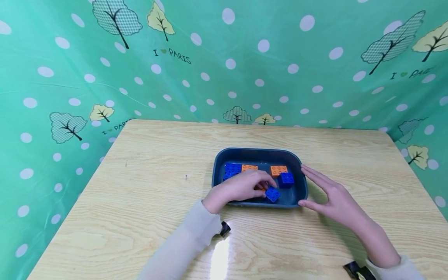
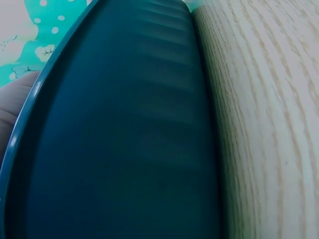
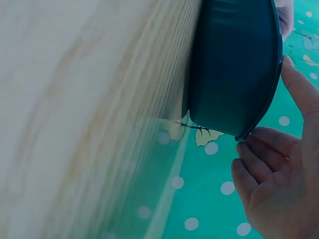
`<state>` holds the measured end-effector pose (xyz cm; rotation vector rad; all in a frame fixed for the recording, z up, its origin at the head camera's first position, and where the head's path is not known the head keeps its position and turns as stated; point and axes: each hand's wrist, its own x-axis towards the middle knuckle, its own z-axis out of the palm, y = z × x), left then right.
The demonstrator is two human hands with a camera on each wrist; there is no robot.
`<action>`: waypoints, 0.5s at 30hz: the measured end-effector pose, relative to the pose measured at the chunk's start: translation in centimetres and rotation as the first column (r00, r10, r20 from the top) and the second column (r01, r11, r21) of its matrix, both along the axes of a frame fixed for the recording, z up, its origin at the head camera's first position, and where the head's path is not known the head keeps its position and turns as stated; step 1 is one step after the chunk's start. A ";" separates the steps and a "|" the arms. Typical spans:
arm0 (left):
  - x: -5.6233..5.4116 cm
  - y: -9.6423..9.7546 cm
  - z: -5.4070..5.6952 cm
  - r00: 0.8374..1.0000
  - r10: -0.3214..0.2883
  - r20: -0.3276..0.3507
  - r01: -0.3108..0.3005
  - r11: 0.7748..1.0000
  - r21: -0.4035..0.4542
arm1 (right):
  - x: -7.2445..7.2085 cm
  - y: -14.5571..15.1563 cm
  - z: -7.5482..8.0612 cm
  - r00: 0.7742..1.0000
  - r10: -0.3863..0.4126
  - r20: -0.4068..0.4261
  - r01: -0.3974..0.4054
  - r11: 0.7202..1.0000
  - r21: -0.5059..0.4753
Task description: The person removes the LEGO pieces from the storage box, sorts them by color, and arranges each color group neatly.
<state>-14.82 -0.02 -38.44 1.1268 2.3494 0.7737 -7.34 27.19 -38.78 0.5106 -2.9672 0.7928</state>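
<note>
A dark blue tray with a raised rim stands on the wooden table. My left hand reaches over its near side, thumb and fingers at a small blue building brick that sits at an angle. They appear to pinch it, though the fingers partly hide the contact. A bit of orange shows beneath that hand. At the tray's right end, my right hand is spread, thumb and fingertips touching the rim. The right wrist view shows this hand against the tray's outer wall.
Inside the tray lie a larger blue brick, an orange brick, another orange brick and a blue brick. Green patterned cloth hangs behind the table. Black straps sit at both wrists.
</note>
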 end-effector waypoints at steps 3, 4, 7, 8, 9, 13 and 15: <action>-0.1 -0.2 -0.3 1.000 0.010 0.019 -0.011 0.998 0.062 | 0.0 -0.1 0.0 1.000 0.001 -0.003 -0.001 1.000 0.004; -0.1 -0.3 -0.3 1.000 0.014 0.025 -0.016 0.996 0.084 | 0.0 -0.1 0.0 1.000 0.001 -0.004 -0.001 1.000 0.003; -0.3 -0.6 -0.4 0.999 0.026 0.042 -0.032 0.987 0.155 | 0.0 -0.1 0.0 1.000 0.003 -0.009 -0.003 1.000 0.002; -0.3 -0.7 -0.3 0.998 0.029 0.054 -0.038 0.983 0.182 | 0.0 -0.1 0.0 1.000 0.004 -0.009 -0.004 1.000 0.001; -0.3 -0.8 -0.2 0.997 0.034 0.071 -0.049 0.977 0.209 | 0.0 -0.1 0.0 1.000 0.004 -0.011 -0.004 1.000 0.000; -0.4 -1.4 0.2 0.988 0.044 0.150 -0.090 0.943 0.320 | 0.0 -0.1 0.0 1.000 0.004 -0.010 -0.004 1.000 -0.002; -0.4 -1.7 0.4 0.982 0.044 0.185 -0.110 0.925 0.364 | 0.0 -0.1 0.0 1.000 0.003 -0.007 -0.003 1.000 0.001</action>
